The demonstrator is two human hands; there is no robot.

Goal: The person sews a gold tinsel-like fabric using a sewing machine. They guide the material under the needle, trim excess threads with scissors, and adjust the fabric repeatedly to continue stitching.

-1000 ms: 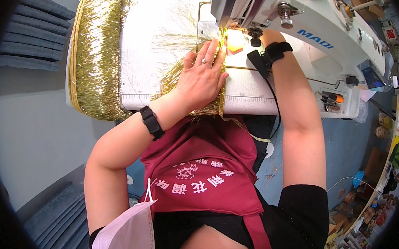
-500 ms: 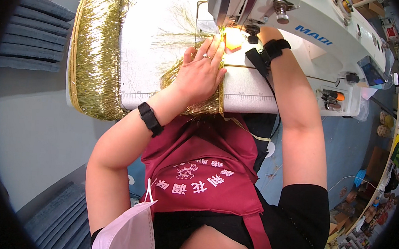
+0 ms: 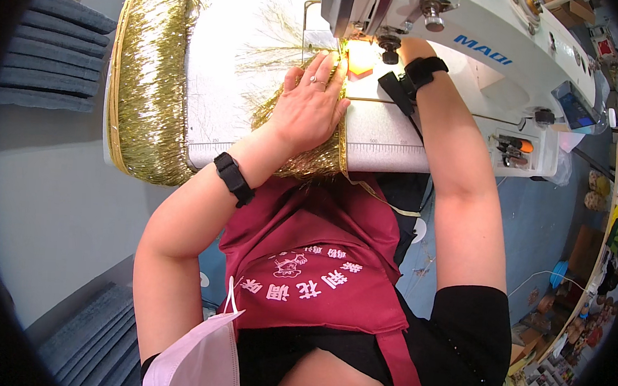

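Rests left hand [image 3: 308, 108] palm-down on gold fringe [image 3: 314, 161], just in front of the head of the sewing machine [image 3: 523, 54]. Extends the fingers nearly straight and close together, tips beside the lit area below the head. Bears on the fringe from above, with the grip unclosed. Reaches in behind the head with right hand [image 3: 412, 49], partly hidden there; cannot tell the degree of opening or anything held.

Locate the fringe on the white table [image 3: 223, 96], between the head and the front edge. Note strands fanned out to the left, under and beyond the left hand. Trace the band [image 3: 342, 142] along the right side of the fringe, from the lit area to the front edge, then over it near the red apron [image 3: 307, 218].

Find a thick gold bundle [image 3: 150, 77] over the left end of the table, well apart from the left hand. Find a scale [image 3: 386, 149] along the front edge, and an orange tool [image 3: 523, 145] in the tray [image 3: 546, 158] at the far right. Wears a black wristband on each arm, and a ring [image 3: 314, 79] on the left hand.
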